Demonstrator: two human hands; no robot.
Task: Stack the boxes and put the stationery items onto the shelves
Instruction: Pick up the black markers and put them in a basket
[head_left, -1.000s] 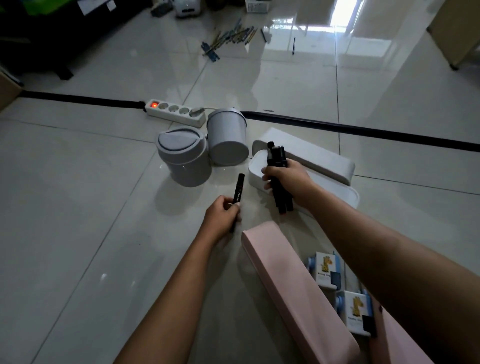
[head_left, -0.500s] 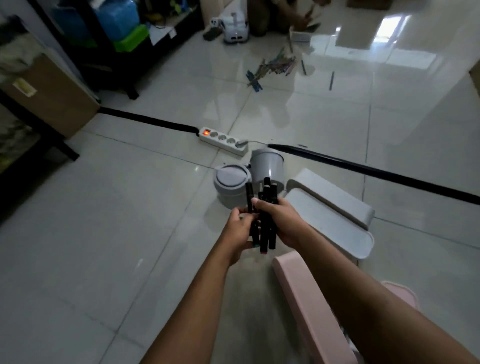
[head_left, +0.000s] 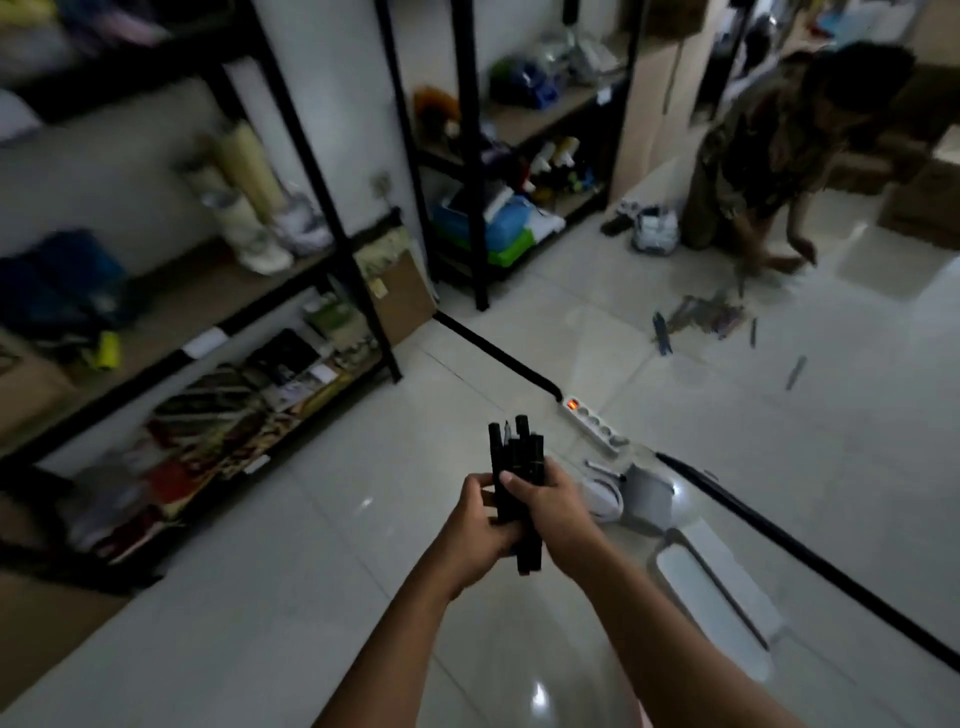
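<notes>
While both hands close round a bundle of black marker pens (head_left: 517, 483), the left hand (head_left: 480, 525) cupping it from the side and the right hand (head_left: 553, 512) clamped over the front, the step in hand looks like carrying stationery to the black metal shelving unit (head_left: 332, 228) ahead on the left. Next the bundle needs a free spot on a wooden shelf board, though blur hides which is open. Glossy pale floor tiles (head_left: 322, 597) carry a white power strip (head_left: 592, 423), grey bins (head_left: 647, 501) and scattered pens (head_left: 701, 317); another person (head_left: 779, 150) crouches beyond.
</notes>
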